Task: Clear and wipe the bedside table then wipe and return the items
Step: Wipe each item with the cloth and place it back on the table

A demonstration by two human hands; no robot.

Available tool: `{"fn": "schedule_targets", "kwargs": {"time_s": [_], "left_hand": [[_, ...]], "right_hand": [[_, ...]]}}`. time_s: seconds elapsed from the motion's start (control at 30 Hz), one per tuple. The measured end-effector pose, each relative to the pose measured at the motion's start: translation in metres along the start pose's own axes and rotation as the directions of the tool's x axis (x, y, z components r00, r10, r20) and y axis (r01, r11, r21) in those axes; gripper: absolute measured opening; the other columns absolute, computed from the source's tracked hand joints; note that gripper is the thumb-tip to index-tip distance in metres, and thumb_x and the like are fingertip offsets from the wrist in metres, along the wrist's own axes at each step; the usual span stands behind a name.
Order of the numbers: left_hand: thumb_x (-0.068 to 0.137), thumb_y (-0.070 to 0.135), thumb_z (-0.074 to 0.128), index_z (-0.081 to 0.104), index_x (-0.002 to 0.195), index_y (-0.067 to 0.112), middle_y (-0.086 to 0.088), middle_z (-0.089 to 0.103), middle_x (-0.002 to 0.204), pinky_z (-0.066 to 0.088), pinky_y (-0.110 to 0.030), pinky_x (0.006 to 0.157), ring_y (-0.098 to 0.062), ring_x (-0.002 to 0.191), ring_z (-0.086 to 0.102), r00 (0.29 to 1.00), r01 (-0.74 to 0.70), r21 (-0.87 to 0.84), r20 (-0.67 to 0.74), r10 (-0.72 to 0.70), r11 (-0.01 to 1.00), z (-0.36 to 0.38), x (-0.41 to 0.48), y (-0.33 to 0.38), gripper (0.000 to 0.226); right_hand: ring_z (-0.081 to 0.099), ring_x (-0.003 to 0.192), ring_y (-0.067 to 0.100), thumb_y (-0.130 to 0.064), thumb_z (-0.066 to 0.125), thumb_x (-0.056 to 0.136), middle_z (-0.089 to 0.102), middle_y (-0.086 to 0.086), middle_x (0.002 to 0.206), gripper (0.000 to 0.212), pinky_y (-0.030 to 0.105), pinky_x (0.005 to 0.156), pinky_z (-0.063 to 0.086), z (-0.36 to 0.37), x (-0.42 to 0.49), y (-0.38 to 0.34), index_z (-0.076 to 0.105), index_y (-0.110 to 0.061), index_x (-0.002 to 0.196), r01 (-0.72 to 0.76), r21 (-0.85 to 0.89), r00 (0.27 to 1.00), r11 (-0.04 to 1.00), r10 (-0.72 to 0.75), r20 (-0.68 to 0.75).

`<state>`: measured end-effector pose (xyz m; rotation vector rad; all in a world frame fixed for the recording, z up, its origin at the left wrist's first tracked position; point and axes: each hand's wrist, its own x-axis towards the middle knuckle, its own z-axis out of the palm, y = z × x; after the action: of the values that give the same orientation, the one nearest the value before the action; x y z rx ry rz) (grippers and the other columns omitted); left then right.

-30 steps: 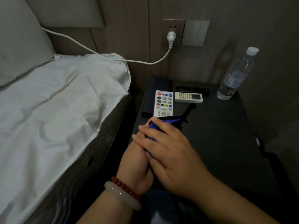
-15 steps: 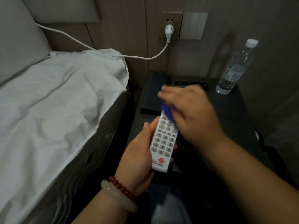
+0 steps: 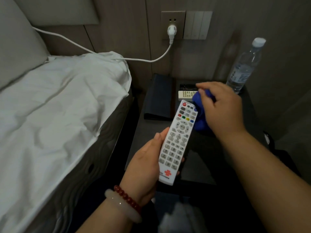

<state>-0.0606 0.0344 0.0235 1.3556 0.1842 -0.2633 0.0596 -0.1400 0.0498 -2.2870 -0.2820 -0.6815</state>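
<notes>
My left hand (image 3: 146,165) grips the lower end of a long white TV remote (image 3: 178,142), held above the dark bedside table (image 3: 218,165) with its buttons facing up. My right hand (image 3: 222,108) holds a bunched blue cloth (image 3: 199,113) just right of the remote's top end. On the table behind lie a small white remote (image 3: 185,95), partly hidden by the cloth, a black remote (image 3: 187,86) and a dark folder (image 3: 159,98). A clear water bottle (image 3: 244,68) stands at the back right corner.
A bed with a white sheet (image 3: 58,106) lies close on the left of the table. A white plug (image 3: 171,31) sits in the wall socket, and its cable (image 3: 101,54) runs over the bed. A light switch panel (image 3: 196,25) is beside the socket.
My right hand with the blue cloth slid up the remote and off its top end to the right. The remote's whole face now shows. My left hand kept its grip.
</notes>
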Motion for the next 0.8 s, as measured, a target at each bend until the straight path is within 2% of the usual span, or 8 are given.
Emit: {"fn": "schedule_targets", "kwargs": {"time_s": [0.1,0.23,0.33,0.37,0.47,0.57,0.67,0.8], "left_hand": [[0.102,0.044,0.029,0.066,0.12,0.041,-0.004,0.072,0.115,0.052,-0.044,0.085,-0.024,0.099,0.069,1.0,-0.009,0.034,-0.013,0.01,0.999,-0.006,0.003,0.005,0.04],[0.1,0.041,0.037,0.069,0.115,0.038,-0.001,0.075,0.102,0.052,-0.033,0.08,-0.016,0.092,0.071,0.997,-0.066,0.236,-0.01,0.07,0.97,-0.011,0.009,0.014,0.036],[0.085,0.043,0.059,0.072,0.113,0.031,-0.003,0.076,0.102,0.053,-0.032,0.079,-0.019,0.091,0.071,0.996,0.004,0.257,0.087,-0.028,0.966,-0.012,0.018,0.018,0.034],[0.077,0.043,0.065,0.072,0.114,0.027,-0.003,0.076,0.104,0.054,-0.033,0.083,-0.021,0.095,0.071,0.993,0.033,0.259,0.098,-0.06,0.965,-0.013,0.024,0.018,0.041],[0.064,0.039,0.085,0.07,0.111,0.023,-0.005,0.075,0.103,0.056,-0.031,0.087,-0.02,0.096,0.071,0.994,0.036,0.364,0.085,-0.072,0.931,-0.017,0.044,0.014,0.052],[0.06,0.041,0.089,0.066,0.108,0.034,0.004,0.072,0.103,0.054,-0.027,0.091,-0.007,0.095,0.069,0.992,-0.055,0.628,0.122,-0.028,0.776,-0.016,0.068,0.007,0.053],[0.063,0.042,0.087,0.055,0.118,0.038,0.011,0.062,0.109,0.049,-0.019,0.09,-0.001,0.097,0.061,0.978,-0.187,0.839,0.208,0.016,0.511,-0.006,0.095,0.005,0.064],[0.074,0.044,0.076,0.054,0.123,0.033,0.008,0.047,0.113,0.04,-0.016,0.086,-0.007,0.099,0.053,0.947,-0.323,0.914,0.311,0.085,0.245,0.008,0.142,0.012,0.055]], "right_hand": [[0.055,0.102,0.0,-0.025,0.054,0.095,0.064,-0.011,0.111,0.022,0.017,0.093,0.041,-0.01,-0.004,0.01,0.066,-0.029,0.113,-0.241,0.137,0.97,0.961,0.242,0.011],[0.056,0.11,0.003,-0.041,0.051,0.095,0.063,-0.016,0.118,0.025,0.032,0.097,0.044,-0.026,-0.017,0.011,0.062,-0.043,0.118,-0.404,0.254,0.903,0.879,0.339,0.265],[0.062,0.1,0.005,-0.046,0.048,0.093,0.068,-0.016,0.107,0.027,0.036,0.093,0.048,-0.034,-0.023,0.014,0.066,-0.044,0.113,-0.597,0.193,0.697,0.779,0.384,0.605],[0.064,0.098,0.007,-0.044,0.051,0.092,0.069,-0.015,0.105,0.025,0.036,0.09,0.05,-0.035,-0.024,0.017,0.067,-0.043,0.111,-0.643,0.167,0.641,0.747,0.406,0.651],[0.066,0.093,0.009,-0.032,0.06,0.091,0.069,-0.011,0.103,0.016,0.03,0.078,0.052,-0.034,-0.026,0.028,0.071,-0.039,0.1,-0.745,0.166,0.597,0.646,0.534,0.599],[0.066,0.091,0.014,-0.023,0.061,0.092,0.067,-0.006,0.099,0.015,0.029,0.072,0.053,-0.028,-0.024,0.042,0.071,-0.034,0.095,-0.834,0.205,0.534,0.513,0.655,0.534],[0.063,0.089,0.016,-0.023,0.061,0.093,0.065,-0.004,0.097,0.013,0.031,0.073,0.052,-0.016,-0.02,0.062,0.07,-0.03,0.099,-0.871,0.177,0.485,0.459,0.741,0.464],[0.059,0.094,0.017,-0.025,0.059,0.094,0.064,-0.001,0.106,0.017,0.037,0.084,0.049,-0.001,-0.005,0.089,0.069,-0.025,0.108,-0.887,0.137,0.461,0.442,0.82,0.34]]}}
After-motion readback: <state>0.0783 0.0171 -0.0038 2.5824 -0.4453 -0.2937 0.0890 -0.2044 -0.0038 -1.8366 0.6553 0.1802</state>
